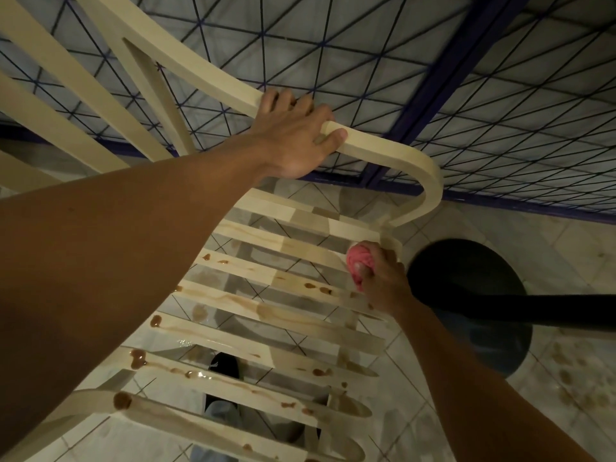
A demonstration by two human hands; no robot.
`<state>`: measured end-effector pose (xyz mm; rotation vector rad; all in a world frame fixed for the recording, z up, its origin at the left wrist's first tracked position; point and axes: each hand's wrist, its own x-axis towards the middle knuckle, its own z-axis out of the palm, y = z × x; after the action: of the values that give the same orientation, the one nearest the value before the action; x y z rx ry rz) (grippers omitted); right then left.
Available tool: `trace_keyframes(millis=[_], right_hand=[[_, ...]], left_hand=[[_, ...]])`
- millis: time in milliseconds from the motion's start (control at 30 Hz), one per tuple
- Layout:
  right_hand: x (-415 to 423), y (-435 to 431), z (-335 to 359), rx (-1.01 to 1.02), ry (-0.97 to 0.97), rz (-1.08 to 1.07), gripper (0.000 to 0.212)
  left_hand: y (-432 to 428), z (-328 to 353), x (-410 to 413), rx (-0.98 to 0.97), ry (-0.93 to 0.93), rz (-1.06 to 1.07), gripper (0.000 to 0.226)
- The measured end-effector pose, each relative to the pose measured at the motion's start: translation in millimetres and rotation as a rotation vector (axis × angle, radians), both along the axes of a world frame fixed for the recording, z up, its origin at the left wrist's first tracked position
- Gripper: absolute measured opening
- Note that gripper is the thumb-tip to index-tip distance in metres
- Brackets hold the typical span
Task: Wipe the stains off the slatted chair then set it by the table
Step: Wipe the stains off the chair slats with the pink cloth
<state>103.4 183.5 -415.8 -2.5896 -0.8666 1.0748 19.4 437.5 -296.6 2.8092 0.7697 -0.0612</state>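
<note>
Dark bin (460,268) beside chair (283,316); shoe (224,365) beneath.

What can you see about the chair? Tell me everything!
The chair looks like pale wood. Its seat is flat slats with gaps, so the tiled floor shows through. A curved armrest bends down to the seat's far right corner; back slats rise at left. Brown stains, some wet and shiny, dot the near slats; the far ones look cleaner. The left hand grips the armrest. The right hand presses a pink cloth on the seat's right edge.
</note>
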Motion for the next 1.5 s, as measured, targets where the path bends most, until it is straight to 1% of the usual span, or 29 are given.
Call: trace_keyframes(millis=[67, 333, 533, 633, 667, 733, 833, 933, 1033, 1133, 1300, 1500], right_hand=[[-5.7, 5.9, -1.0, -0.005, -0.054, -0.002, 0.043], [-29.7, 33.2, -2.2, -0.085, -0.134, 0.088, 0.042], [-48.1, 51.0, -3.2, -0.052, -0.124, 0.130, 0.042], [-42.3, 48.4, -3.7, 0.014, -0.113, 0.142, 0.043], [-40.0, 47.6, -2.9, 0.050, -0.108, 0.133, 0.043], [-36.7, 46.8, -1.4, 0.116, -0.090, 0.098, 0.042], [-34.0, 48.6, 0.3, 0.145, -0.033, 0.046, 0.042], [-36.5, 56.6, -1.8, 0.176, 0.000, 0.064, 0.043], [-44.3, 67.3, -7.8, 0.181, -0.029, 0.093, 0.044], [-54.4, 77.4, -11.3, 0.160, -0.057, 0.100, 0.042], [-66.9, 89.3, -14.9, 0.127, -0.086, 0.050, 0.038], [-73.1, 102.7, -10.1, 0.121, -0.078, 0.050, 0.033]], left_hand=[[0.5, -1.0, 0.6, 0.012, -0.007, -0.002, 0.052], [2.1, -5.0, 0.7, 0.035, -0.025, -0.018, 0.053], [3.4, -5.5, -3.5, 0.050, -0.029, -0.063, 0.051], [10.5, 0.1, -11.2, 0.059, 0.007, -0.107, 0.051], [15.5, 1.7, -16.2, 0.099, 0.029, -0.099, 0.052], [32.4, 4.6, -30.7, 0.251, 0.067, -0.062, 0.056], [64.4, 11.3, -58.3, 0.483, 0.098, 0.021, 0.067], [79.4, 15.7, -69.6, 0.571, 0.114, 0.013, 0.074], [80.2, 15.4, -63.3, 0.528, 0.139, -0.002, 0.073], [78.9, 15.6, -61.9, 0.523, 0.119, -0.002, 0.074], [80.5, 13.7, -63.5, 0.506, 0.091, 0.008, 0.082], [80.1, 14.8, -63.7, 0.480, 0.118, 0.016, 0.074]])
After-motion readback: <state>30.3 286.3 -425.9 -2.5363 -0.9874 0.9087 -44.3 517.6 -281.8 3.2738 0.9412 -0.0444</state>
